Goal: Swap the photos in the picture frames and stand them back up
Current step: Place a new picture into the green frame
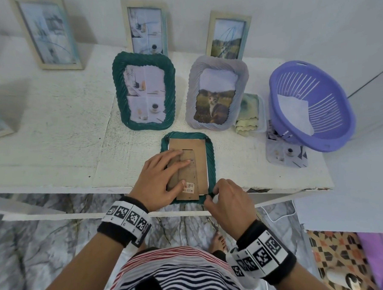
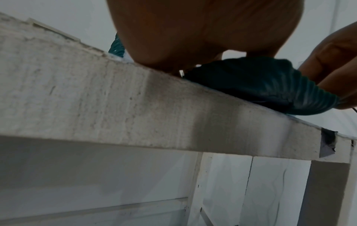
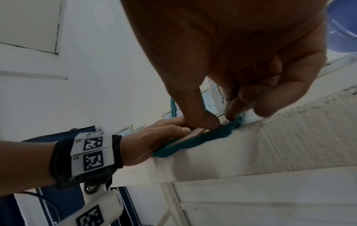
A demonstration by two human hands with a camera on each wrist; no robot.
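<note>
A green frame (image 1: 210, 157) lies face down at the table's front edge, its brown cardboard back (image 1: 197, 153) facing up. My left hand (image 1: 165, 175) presses flat on that back, fingers straight. My right hand (image 1: 210, 196) pinches the frame's near right corner with thumb and curled fingers. In the right wrist view the right hand (image 3: 222, 120) meets the green rim (image 3: 193, 142) beside the left hand (image 3: 160, 137). The left wrist view shows the rim (image 2: 260, 85) overhanging the edge. A second green frame (image 1: 119, 88) and a lavender frame (image 1: 194, 82) with a cat photo stand behind.
A purple basket (image 1: 340, 123) holding white paper sits at the right, with a loose photo (image 1: 286, 156) in front of it. A clear box of cloths (image 1: 250, 113) stands beside the lavender frame. Several pale wooden frames (image 1: 145, 27) lean on the wall.
</note>
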